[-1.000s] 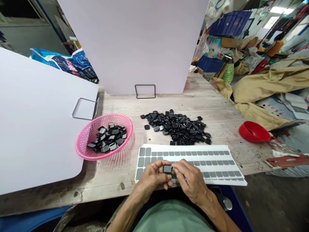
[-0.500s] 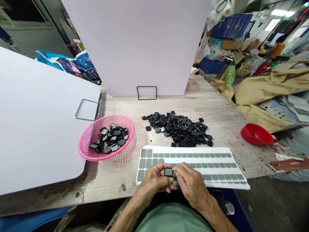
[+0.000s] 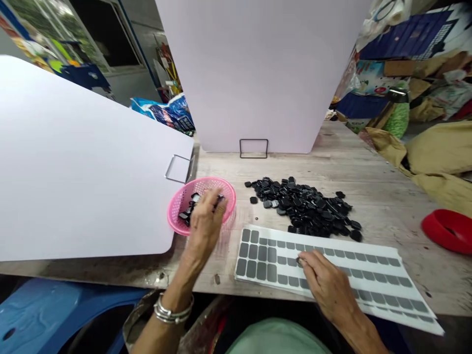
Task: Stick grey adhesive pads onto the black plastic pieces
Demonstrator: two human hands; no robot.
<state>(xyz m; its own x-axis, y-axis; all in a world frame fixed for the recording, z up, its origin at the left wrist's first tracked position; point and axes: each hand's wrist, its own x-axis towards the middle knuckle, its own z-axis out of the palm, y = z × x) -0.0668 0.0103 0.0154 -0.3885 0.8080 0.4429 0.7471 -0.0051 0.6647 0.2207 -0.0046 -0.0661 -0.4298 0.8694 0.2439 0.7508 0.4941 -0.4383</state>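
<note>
My left hand [image 3: 207, 216] is over the pink oval basket [image 3: 172, 227], its fingers curved, apart and a little blurred. Under it, small black rounded-square pieces [image 3: 187, 214] with glossy grey faces lie in the basket. My right hand [image 3: 328, 282] rests on the white sheets of grey rounded stickers [image 3: 261, 253], with thumb and forefinger pinched together. A small thing shows at those fingertips, too small to name. Behind the sheets lies a heap of black pieces [image 3: 313, 209].
A white panel [image 3: 261, 78] stands at the back with a black wire stand [image 3: 253, 148] at its foot. Another white panel [image 3: 92, 187] leans at the left. A red bowl [image 3: 448, 231] sits at the right. A blue stool [image 3: 55, 309] is below the table's left edge.
My left hand has moved from over the sheets to the basket; the black piece it held no longer shows in it. My right hand stays over the sheets. The view has turned left.
</note>
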